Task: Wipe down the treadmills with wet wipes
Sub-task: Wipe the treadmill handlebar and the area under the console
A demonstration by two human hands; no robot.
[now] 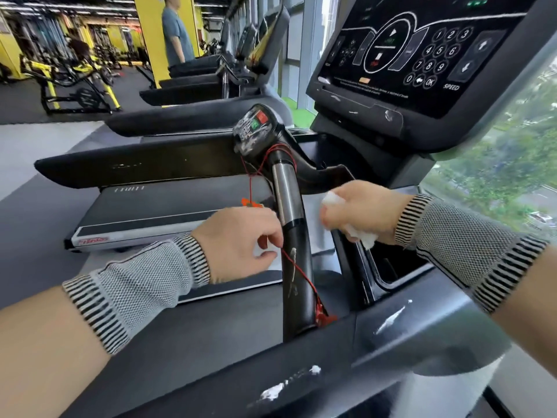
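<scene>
A black and chrome treadmill handlebar [294, 242] rises in the middle of the head view, topped by a button pod [256, 128]. A thin red safety cord [297, 270] runs down along it to a red clip at its base. My left hand [241, 245] pinches this cord just left of the bar. My right hand [361, 212] grips a crumpled white wet wipe [363, 236], just right of the bar. The treadmill console [416, 55] with keypad stands at the upper right.
A row of further treadmills [193, 116] runs off to the upper left, with a person [176, 34] standing on one. Yellow gym machines [75, 86] fill the far left. A window [512, 164] lies to the right. White residue streaks mark the grey front rail [391, 321].
</scene>
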